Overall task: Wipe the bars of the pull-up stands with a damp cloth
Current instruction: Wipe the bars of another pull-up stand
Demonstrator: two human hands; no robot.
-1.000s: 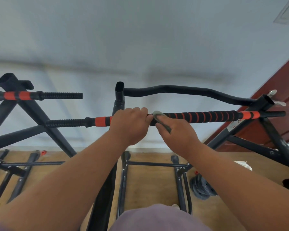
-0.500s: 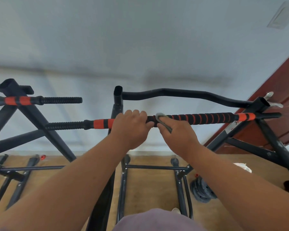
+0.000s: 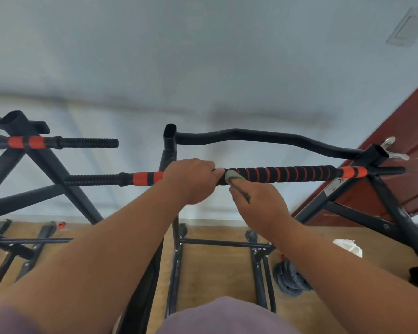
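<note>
My left hand (image 3: 191,180) grips the padded bar (image 3: 287,174) to steady it; my right hand (image 3: 256,201) pinches the damp cloth (image 3: 232,176) against its middle — wiping underway, I judge. Striped right stretch, curved rear bar (image 3: 263,138) and neighbouring stand (image 3: 58,142) likely remain.

Near bar (image 3: 287,174) w/ soft-looking matt foam grip, black w/ orange bands, ribbed black sleeve at its left end; curved rear bar (image 3: 263,138) & frame (image 3: 393,208) smooth painted black metal, slight sheen; cloth (image 3: 232,175) grey, soft-looking; floor (image 3: 215,273) light wood; door (image 3: 405,145) glossy red-brown.
</note>
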